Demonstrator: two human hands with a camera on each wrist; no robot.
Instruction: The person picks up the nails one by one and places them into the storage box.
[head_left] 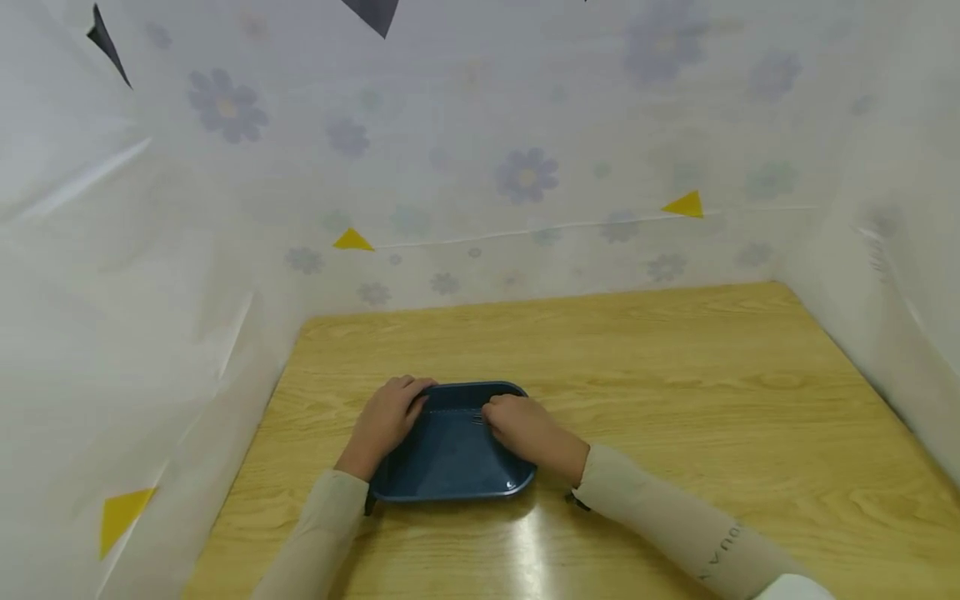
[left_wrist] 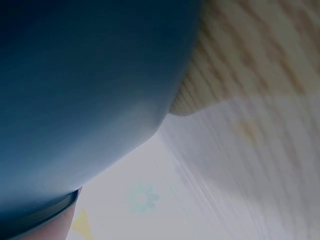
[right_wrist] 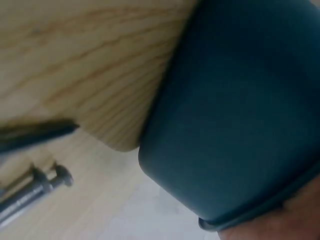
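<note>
A deep blue rectangular tray (head_left: 457, 467) with rounded corners stands on the wooden table. My left hand (head_left: 386, 421) grips its far left corner, with the thumb over the rim. My right hand (head_left: 528, 429) is curled above the right side of the tray. Thin metal prongs (head_left: 477, 418), like those of a fork, stick out beside its fingertips; the rest of that piece is hidden by the hand. The tray's outer wall (left_wrist: 90, 110) fills much of the left wrist view. In the right wrist view, part of the hand (right_wrist: 285, 220) shows at the tray rim (right_wrist: 250, 212).
The wood-grain table (head_left: 675, 375) extends behind and to the right of the tray. Pale flowered sheeting (head_left: 480, 183) encloses the table at the back and sides, with yellow triangles (head_left: 684, 206) on it. A blurred metal piece (right_wrist: 30, 195) appears at the right wrist view's left edge.
</note>
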